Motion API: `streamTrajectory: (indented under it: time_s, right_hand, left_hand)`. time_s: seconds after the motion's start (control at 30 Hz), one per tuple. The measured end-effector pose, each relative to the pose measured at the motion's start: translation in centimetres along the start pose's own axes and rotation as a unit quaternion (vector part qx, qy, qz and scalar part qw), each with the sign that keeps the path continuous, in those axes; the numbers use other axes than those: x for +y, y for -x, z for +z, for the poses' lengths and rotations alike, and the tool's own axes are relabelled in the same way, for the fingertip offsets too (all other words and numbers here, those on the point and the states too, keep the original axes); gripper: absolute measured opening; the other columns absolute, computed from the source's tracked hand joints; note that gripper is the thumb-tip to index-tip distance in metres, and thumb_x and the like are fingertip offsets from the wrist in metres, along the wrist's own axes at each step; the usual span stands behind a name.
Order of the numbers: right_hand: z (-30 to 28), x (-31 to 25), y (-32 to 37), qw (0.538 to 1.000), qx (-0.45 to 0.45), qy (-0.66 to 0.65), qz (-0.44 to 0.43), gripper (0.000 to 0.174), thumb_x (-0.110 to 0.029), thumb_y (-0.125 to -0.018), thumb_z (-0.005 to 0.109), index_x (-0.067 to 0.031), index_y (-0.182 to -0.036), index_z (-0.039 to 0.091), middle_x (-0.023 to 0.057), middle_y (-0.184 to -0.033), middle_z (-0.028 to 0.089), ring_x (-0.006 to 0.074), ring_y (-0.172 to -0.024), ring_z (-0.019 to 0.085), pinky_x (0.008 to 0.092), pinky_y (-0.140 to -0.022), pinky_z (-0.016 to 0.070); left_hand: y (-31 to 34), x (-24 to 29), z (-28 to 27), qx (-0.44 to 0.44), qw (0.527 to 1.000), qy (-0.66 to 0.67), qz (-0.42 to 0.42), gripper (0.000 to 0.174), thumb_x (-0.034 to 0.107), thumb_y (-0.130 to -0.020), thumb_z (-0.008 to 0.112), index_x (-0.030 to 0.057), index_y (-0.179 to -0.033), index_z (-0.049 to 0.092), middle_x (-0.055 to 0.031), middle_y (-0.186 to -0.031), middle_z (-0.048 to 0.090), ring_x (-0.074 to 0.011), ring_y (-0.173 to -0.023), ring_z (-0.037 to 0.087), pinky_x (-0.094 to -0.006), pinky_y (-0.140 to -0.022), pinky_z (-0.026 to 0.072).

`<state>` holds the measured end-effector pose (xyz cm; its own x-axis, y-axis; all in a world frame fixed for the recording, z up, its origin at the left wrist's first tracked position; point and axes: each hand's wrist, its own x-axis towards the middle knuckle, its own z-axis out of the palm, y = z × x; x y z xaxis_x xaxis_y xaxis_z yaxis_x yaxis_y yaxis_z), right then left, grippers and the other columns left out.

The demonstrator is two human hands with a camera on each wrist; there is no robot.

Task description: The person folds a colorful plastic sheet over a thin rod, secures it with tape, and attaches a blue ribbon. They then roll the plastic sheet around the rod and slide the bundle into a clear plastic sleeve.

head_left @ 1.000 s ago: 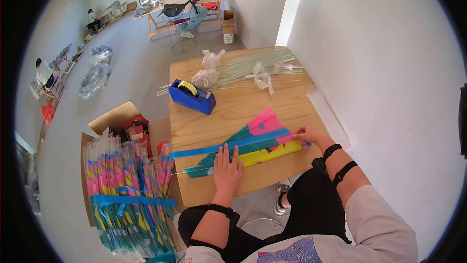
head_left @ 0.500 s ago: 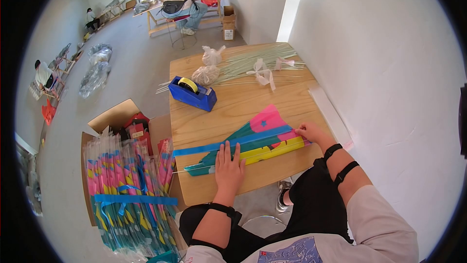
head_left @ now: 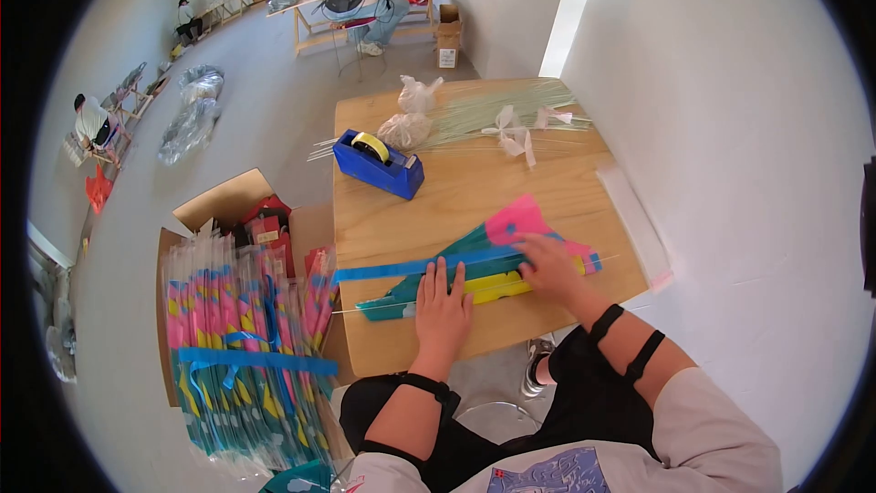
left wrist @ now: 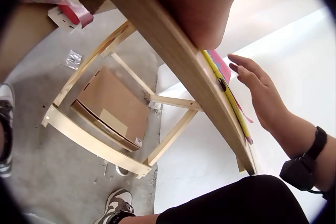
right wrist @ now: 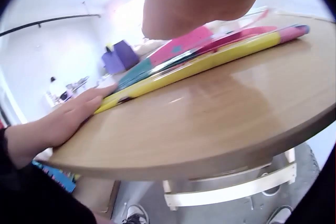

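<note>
A folded, kite-shaped sheet in pink, teal and yellow lies across the wooden table. Along it runs a flat blue strip, its left end reaching the table edge. A thin pale rod lies lengthwise near the sheet's front side, poking out past both ends. My left hand presses down on the sheet and strip with straight fingers. Over the sheet's right half is my right hand, its fingertips at the strip. The left wrist view shows that right hand with fingers extended and nothing gripped.
Behind the sheet stand a blue tape dispenser, two knotted plastic bags and a spread of thin rods. Left of the table, a cardboard box holds several sleeved colourful pieces. A wall rises at the right.
My right hand has left the sheet's right end, where it pinched the strip, and moved left over the sheet. My left hand stays pressed in place. The head view has shifted slightly.
</note>
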<state>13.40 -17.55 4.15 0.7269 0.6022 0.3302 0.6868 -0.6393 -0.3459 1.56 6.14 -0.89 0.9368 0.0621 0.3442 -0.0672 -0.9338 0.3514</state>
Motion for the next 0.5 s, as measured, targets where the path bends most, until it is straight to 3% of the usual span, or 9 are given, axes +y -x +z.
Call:
streamTrajectory:
  time_s: [0.03,0.07,0.13,0.23,0.37,0.5]
  right_hand:
    - [1.0,-1.2,-0.4,0.998,-0.028,-0.003,-0.061,0.050,-0.020,-0.094,0.067,-0.0056,-0.142,0.060,0.0154,-0.154,0.055,0.0348,-0.144,0.050,0.0486,-0.122,0.0352]
    - [1.9,-2.3,-0.5,0.998,-0.029,-0.006,-0.062,0.050,-0.020,-0.094,0.067,-0.0056,-0.142,0.060,0.0154,-0.154,0.055,0.0348,-0.144,0.050,0.0486,-0.122,0.0352]
    - [3.1,-3.9,-0.6,0.994,-0.074,0.022,-0.075,0.062,-0.023,-0.097,0.065,-0.0033,-0.154,0.049,0.0148,-0.166,0.043,0.0331,-0.154,0.038,0.0475,-0.127,0.0290]
    - [4.4,-3.9,-0.1,0.994,-0.097,0.017,-0.049,0.066,-0.026,-0.099,0.063,-0.0036,-0.158,0.044,0.0149,-0.169,0.038,0.0312,-0.157,0.033,0.0475,-0.129,0.0251]
    - [4.4,-3.9,0.0,0.993,-0.099,0.013,-0.056,0.065,-0.026,-0.099,0.063,-0.0029,-0.157,0.045,0.0153,-0.168,0.039,0.0306,-0.157,0.034,0.0475,-0.129,0.0237]
    - [3.3,-5.9,-2.1,0.998,-0.043,-0.003,-0.046,0.056,-0.022,-0.097,0.065,-0.0066,-0.150,0.054,0.0141,-0.158,0.051,0.0325,-0.146,0.047,0.0462,-0.118,0.0352]
  left_hand:
    - [-0.1,-0.1,0.1,0.005,1.000,0.000,0.002,0.060,0.032,-0.102,0.062,0.0130,-0.157,0.049,-0.0219,-0.164,0.041,-0.0410,-0.152,0.038,-0.0513,-0.125,0.0307]
    - [0.0,-0.2,0.2,0.004,1.000,-0.002,0.001,0.060,0.032,-0.102,0.062,0.0130,-0.157,0.049,-0.0219,-0.164,0.041,-0.0410,-0.152,0.038,-0.0513,-0.125,0.0307]
    - [-0.1,-0.3,0.4,0.003,1.000,-0.005,0.004,0.060,0.033,-0.101,0.063,0.0130,-0.157,0.050,-0.0221,-0.164,0.042,-0.0403,-0.152,0.038,-0.0511,-0.125,0.0310]
    - [-0.1,-0.3,0.5,0.008,1.000,-0.001,0.001,0.060,0.034,-0.101,0.063,0.0132,-0.156,0.050,-0.0221,-0.163,0.042,-0.0396,-0.152,0.038,-0.0506,-0.125,0.0313]
    - [-0.1,-0.2,0.4,0.028,0.999,0.018,-0.011,0.061,0.035,-0.101,0.063,0.0100,-0.155,0.050,-0.0221,-0.162,0.043,-0.0390,-0.152,0.039,-0.0505,-0.124,0.0319]
    - [0.0,-0.6,1.1,0.038,0.999,0.027,-0.014,0.063,0.034,-0.099,0.065,0.0045,-0.153,0.051,-0.0226,-0.161,0.044,-0.0397,-0.151,0.040,-0.0512,-0.123,0.0337]
